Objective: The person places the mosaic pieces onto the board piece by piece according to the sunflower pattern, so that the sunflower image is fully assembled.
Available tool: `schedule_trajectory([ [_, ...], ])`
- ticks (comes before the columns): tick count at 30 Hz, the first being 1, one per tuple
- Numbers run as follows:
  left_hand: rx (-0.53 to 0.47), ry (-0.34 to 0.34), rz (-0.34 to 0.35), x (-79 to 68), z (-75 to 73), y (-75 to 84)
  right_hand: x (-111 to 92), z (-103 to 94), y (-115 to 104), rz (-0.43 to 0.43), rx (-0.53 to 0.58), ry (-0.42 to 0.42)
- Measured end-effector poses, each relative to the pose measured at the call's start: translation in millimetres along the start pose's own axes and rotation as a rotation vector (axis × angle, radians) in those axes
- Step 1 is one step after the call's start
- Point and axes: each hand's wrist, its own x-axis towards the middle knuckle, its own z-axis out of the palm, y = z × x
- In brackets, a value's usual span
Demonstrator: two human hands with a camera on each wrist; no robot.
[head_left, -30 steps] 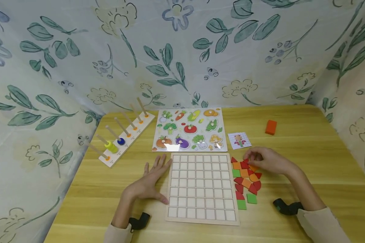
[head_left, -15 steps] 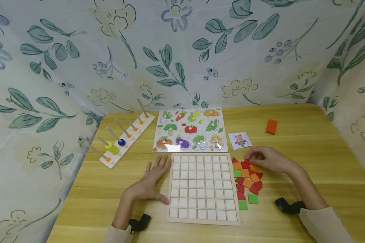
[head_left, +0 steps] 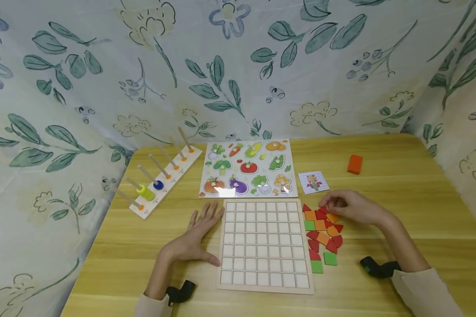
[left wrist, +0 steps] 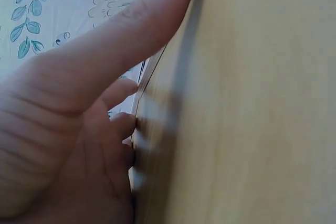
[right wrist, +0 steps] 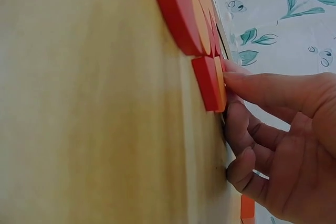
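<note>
A pale wooden grid board (head_left: 264,288) lies flat in the middle of the table. Along its left edge my left hand (head_left: 192,240) is spread on the tabletop, index fingertip and thumb tip at the rim. To the right of the board is a loose cluster of flat red, orange and green blocks, among them a green square (head_left: 330,258). My right hand (head_left: 353,207) is at the cluster's far end, thumb and index finger pinching at a small red block (head_left: 323,210). In the right wrist view the thumb (right wrist: 236,80) overlaps an orange block's edge; the index fingertip is mostly hidden.
Behind the board lies a vegetable peg puzzle (head_left: 248,154). A pattern card (head_left: 313,182) sits to its right, with an orange-red block (head_left: 355,164) farther right. A peg counting stand (head_left: 154,200) with yellow and blue rings slants at the left. Floral cloth (head_left: 238,66) encloses the table.
</note>
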Motion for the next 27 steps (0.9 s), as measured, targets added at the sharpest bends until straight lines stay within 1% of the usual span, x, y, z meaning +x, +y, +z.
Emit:
schedule_trajectory([
  [5,-0.016,0.03,0.016,-0.4,2.2,-2.6,-0.4,-0.6,-0.7,0.004,0.003,0.002],
  [9,-0.015,0.036,0.017,-0.1,3.1,-3.5,-0.3,-0.3,-1.1,0.009,0.011,-0.001],
  [19,0.042,0.018,-0.011,0.6,-2.4,3.3,1.9,2.0,-0.8,0.013,0.035,0.001],
  [27,0.006,0.014,-0.015,2.9,-3.7,3.2,2.1,1.5,0.1,0.009,0.038,0.01],
])
